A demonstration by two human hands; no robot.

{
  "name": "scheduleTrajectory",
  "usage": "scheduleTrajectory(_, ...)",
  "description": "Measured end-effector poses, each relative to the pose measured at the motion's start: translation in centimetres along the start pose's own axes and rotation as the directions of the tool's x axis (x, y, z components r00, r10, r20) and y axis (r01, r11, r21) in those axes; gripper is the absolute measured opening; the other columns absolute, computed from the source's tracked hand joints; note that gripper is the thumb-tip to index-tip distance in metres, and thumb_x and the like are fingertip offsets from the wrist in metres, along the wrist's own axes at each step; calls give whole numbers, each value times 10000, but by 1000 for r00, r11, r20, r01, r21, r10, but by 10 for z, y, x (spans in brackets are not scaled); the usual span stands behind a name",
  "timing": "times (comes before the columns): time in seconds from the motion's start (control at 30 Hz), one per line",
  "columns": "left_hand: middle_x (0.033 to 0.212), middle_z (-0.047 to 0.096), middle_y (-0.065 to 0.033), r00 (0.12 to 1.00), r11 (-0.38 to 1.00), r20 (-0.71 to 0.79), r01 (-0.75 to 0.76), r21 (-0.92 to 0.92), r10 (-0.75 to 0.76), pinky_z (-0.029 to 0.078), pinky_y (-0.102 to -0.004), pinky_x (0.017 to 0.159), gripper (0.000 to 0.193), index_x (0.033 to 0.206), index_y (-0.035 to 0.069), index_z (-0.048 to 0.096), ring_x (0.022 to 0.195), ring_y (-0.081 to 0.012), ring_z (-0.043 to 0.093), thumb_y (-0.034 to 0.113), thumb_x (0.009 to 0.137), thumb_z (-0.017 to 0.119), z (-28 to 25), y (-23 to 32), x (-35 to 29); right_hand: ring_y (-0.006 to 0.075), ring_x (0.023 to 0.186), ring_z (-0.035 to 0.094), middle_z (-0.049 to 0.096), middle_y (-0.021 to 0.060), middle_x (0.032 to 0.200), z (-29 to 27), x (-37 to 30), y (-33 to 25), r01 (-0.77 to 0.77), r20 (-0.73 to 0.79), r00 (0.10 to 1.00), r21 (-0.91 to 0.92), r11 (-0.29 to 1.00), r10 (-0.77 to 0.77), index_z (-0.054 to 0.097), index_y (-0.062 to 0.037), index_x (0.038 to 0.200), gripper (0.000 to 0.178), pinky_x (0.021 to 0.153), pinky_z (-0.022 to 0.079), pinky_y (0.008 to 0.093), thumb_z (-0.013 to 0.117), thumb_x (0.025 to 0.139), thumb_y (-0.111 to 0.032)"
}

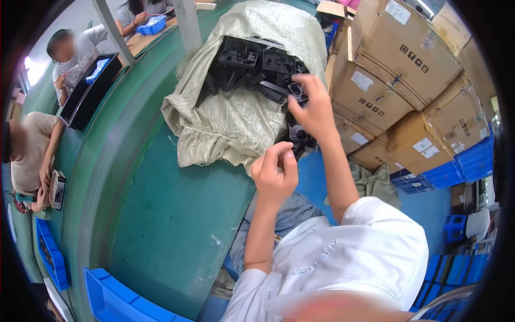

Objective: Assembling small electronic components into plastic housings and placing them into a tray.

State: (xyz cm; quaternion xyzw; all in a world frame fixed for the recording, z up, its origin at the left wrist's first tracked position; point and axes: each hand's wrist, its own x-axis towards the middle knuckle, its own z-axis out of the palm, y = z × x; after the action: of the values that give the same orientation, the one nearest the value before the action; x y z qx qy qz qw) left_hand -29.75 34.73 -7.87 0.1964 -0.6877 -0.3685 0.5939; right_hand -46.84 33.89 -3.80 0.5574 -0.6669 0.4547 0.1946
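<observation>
Black parts were held in a woven sack at twelve o'clock on the green bench, its mouth turned toward six o'clock, probably so that the contents could be reached without being tipped out. The near cloth was slumped below the mouth, while the far cloth was arched over the parts like a hood. The right hand, between one and two o'clock, was placed at the right side of the mouth, its thumb and forefinger set apart about the end of a part; whether that part was gripped or merely touched could not be told. The left hand was placed near the centre, its fingers curled and its thumb brought up to the forefinger; whether anything small was pinched there could not be seen. At one o'clock from it a lower part was partly covered, so its support was unclear. The deeper parts were lost in shadow and overlap and could not be counted. Cartons were stacked at two o'clock, presumably to save floor space. A blue tray at half past seven was set beside the bench's near end, perhaps for easy reach, but was cut off by the lower edge of the view.
</observation>
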Motion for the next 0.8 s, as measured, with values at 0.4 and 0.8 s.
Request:
scheduleTrajectory(0.4, 720, 642, -45, 992, 963, 120, 7, 269, -41, 448, -292, 529, 150, 945, 51, 667, 535, -178, 538, 58, 801, 625, -13, -29, 9, 220, 772, 610, 648, 58, 932, -7, -19, 9, 28, 520, 854, -48, 998, 1, 641, -86, 1082, 322, 726, 511, 328, 646, 763, -39)
scheduleTrajectory(0.8, 1044, 583, -139, 848, 693, 489, -228, 684, -203, 503, -335, 675, 488, 1253, 98, 563, 827, -248, 594, 179, 790, 697, 44, -43, -34, 286, 944, 520, 564, 117, 1170, -20, -112, 44, -40, 217, 971, -281, 959, 104, 594, -110, 1173, 476, 834, 481, 362, 693, 708, -98)
